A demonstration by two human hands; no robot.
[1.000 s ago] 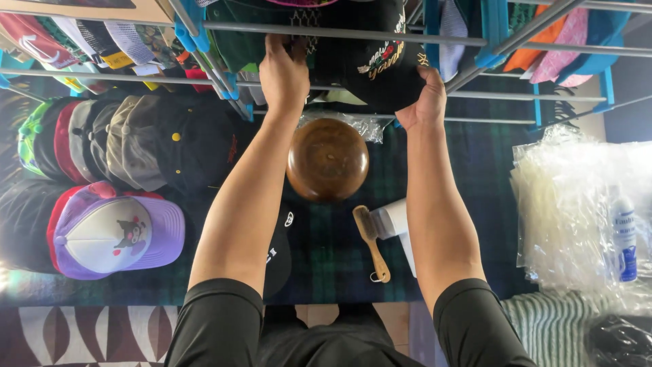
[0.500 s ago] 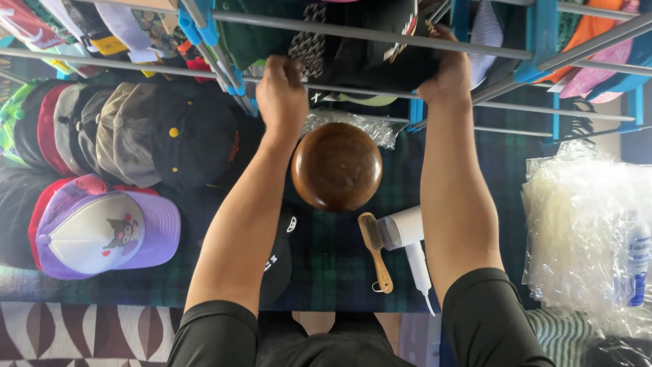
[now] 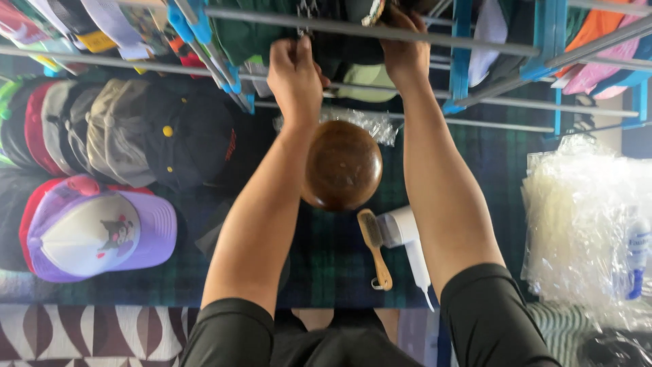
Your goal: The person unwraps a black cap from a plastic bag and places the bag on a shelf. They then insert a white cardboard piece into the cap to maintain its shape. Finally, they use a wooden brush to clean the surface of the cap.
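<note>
Both arms reach up over the table to a metal rack (image 3: pixel 421 32). My left hand (image 3: pixel 295 68) is a closed fist on the edge of a black cap (image 3: pixel 339 44) that hangs among the rails. My right hand (image 3: pixel 404 47) grips the same cap on its other side, fingers curled at the upper rail. Most of the cap is hidden by the rails and the top edge of the view. Below the hands, a rounded brown wooden cap form (image 3: pixel 341 165) stands on the dark plaid tablecloth (image 3: pixel 339 272).
A wooden brush (image 3: pixel 375 248) and a white handheld steamer (image 3: pixel 407 238) lie beside the form. Several caps (image 3: pixel 115 129) are stacked at left, with a purple-and-white cap (image 3: pixel 95 231) in front. Clear plastic bags (image 3: pixel 584 224) and a blue bottle (image 3: pixel 638 255) sit at right.
Both hands have lifted the black cap higher into the rack, so it now sits mostly behind the rails. The view has shifted with them.
</note>
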